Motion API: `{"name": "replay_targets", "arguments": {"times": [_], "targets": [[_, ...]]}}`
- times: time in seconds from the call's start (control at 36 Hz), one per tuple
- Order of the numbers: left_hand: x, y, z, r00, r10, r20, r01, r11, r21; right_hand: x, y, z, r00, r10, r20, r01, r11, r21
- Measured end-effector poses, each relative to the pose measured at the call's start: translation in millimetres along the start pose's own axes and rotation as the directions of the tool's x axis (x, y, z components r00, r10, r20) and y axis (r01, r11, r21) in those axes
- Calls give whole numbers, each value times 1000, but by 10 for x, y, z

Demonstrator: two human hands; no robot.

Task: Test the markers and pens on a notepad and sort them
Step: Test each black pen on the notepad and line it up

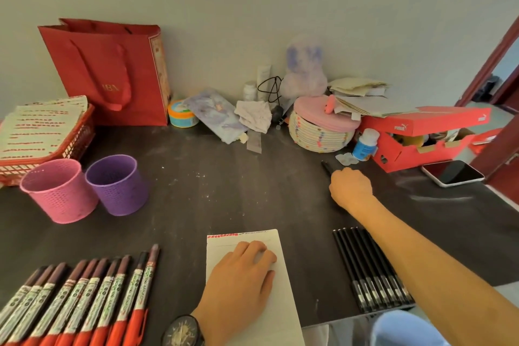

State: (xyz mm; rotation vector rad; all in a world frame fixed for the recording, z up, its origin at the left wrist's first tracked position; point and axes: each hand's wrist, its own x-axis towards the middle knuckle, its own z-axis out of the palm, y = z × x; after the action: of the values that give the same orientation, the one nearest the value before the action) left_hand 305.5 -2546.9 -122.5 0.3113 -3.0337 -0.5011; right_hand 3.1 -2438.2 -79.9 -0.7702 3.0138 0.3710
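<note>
A slim black pen (326, 167) is in the right hand (351, 187), out toward the far right part of the dark counter (224, 191). The fingers curl round the barrel, and only one short end pokes out of the fist toward the far edge. The hand rests low on the counter, and its bare forearm reaches back to the near right corner.

The white paper notepad (283, 298) lies at the middle of the near edge. The left hand (241, 275) lies on it palm down with its fingers flat, pressing the sheet. A dark wristwatch (184, 331) is on that wrist.

Just right of the notepad a row of black pens (365, 267) lies side by side. There are seven or eight; the forearm crosses the row's far right side, so the exact number is unclear. At the near left corner ten markers with red caps and printed white barrels (92, 298) lie in a fanned row.

Two round perforated cups stand upright and touching near the left edge: a pink cup (60, 191) and a purple cup (118, 185).

Along the far edge are a red paper bag (112, 70), a red plastic basket of printed papers (78, 143), a woven basket with a pink lid (320, 137) and a red cardboard shoebox (407, 149). One phone (453, 173) lies face up by the right edge.
</note>
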Motion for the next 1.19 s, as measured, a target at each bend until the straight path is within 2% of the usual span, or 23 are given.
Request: {"name": "replay_targets", "arguments": {"times": [0.08, 0.25, 0.39, 0.44, 0.47, 0.5, 0.53, 0.58, 0.61, 0.67, 0.75, 0.81, 0.86, 0.94, 1.03, 1.14, 1.19], "targets": [[-42, -11, -8, 1000, 0, -4, 0, 1000, -10, -178, -137, -36, 997, -73, -14, 73, 997, 10], [-153, -54, 7, 1000, 1, -27, -2, 1000, -29, -611, -444, -105, 978, -204, -41, 208, 968, 143], [-197, -55, -51, 999, 14, -53, -16, 999, -39, -836, -481, -182, 994, -92, -63, 105, 962, 253], [-195, -60, -81, 998, -5, -63, 0, 997, -74, -934, -435, -199, 996, -32, -88, 67, 896, 440], [-196, -59, -99, 998, -20, -67, 14, 995, -99, -1001, -414, -200, 997, -12, -75, 54, 801, 597], [-194, -55, -124, 996, -43, -73, 32, 990, -138, -1095, -406, -203, 999, -11, -42, 39, 638, 769], [-196, -41, -150, 994, -71, -83, 53, 980, -194, -1217, -410, -204, 1000, -28, -2, 14, 426, 905], [-211, 13, -205, 987, -126, -104, 85, 938, -336, -1515, -445, -178, 995, -81, 50, -48, 32, 998], [-224, 54, -233, 982, -154, -108, 96, 905, -415, -1663, -466, -135, 992, -112, 53, -65, -104, 992], [-255, 135, -281, 977, -194, -84, 114, 820, -561, -1941, -527, -24, 985, -168, 49, -94, -268, 959], [-306, 235, -332, 991, -132, 18, 109, 725, -680, -2263, -659, 118, 975, -215, 59, -141, -388, 911], [-352, 271, -344, 994, -74, 78, 107, 675, -730, -2405, -737, 170, 977, -208, 51, -130, -388, 913], [-399, 280, -344, 992, -47, 115, 117, 673, -731, -2495, -776, 200, 984, -170, 47, -103, -335, 937], [-431, 252, -335, 994, -28, 105, 91, 746, -660, -2561, -794, 194, 990, -136, 46, -81, -265, 961], [-444, 220, -323, 995, -38, 92, 80, 852, -517, -2588, -809, 155, 991, -132, 35, -72, -284, 956], [-463, 187, -278, 998, -53, 17, 55, 897, -439, -2587, -835, 72, 993, -103, -57, 39, -164, 986], [-464, 187, -260, 998, -65, -18, 49, 885, -463, -2586, -860, 36, 993, -93, -67, 52, -163, 985]]}}
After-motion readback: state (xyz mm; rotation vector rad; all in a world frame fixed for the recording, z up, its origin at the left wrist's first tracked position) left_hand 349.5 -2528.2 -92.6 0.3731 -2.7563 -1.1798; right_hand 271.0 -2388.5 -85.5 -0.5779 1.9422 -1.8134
